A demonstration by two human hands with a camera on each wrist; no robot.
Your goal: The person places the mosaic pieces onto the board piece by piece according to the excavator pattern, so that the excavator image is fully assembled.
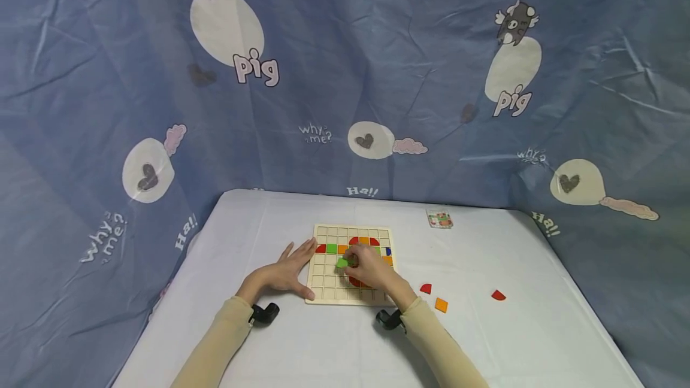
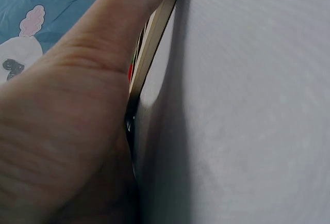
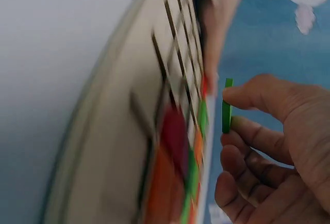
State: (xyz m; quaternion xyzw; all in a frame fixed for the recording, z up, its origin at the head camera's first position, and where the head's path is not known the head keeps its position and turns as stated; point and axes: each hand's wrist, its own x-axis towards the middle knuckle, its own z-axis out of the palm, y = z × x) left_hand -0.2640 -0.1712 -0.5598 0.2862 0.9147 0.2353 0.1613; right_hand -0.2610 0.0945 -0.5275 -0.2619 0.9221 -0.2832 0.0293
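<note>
A wooden grid board (image 1: 326, 296) lies on the white table, partly filled with red, orange, green and blue tiles. My left hand (image 1: 286, 269) rests at the board's left edge with fingers spread, its thumb by the near-left corner. Above the board, my right hand (image 1: 369, 268) pinches a green tile (image 1: 342, 263) between thumb and fingertip. The right wrist view shows this thin green tile (image 3: 227, 105) edge-on, apart from the board. Some of the placed tiles are hidden under the right hand. In the left wrist view the board's wooden edge (image 2: 152, 46) shows beside the left hand.
Right of the board lie a red quarter-round tile (image 1: 426, 288), an orange square tile (image 1: 441, 305) and another red tile (image 1: 498, 296). A small stack of picture cards (image 1: 439, 219) sits near the table's back edge. A blue printed curtain (image 1: 323, 88) hangs behind the table.
</note>
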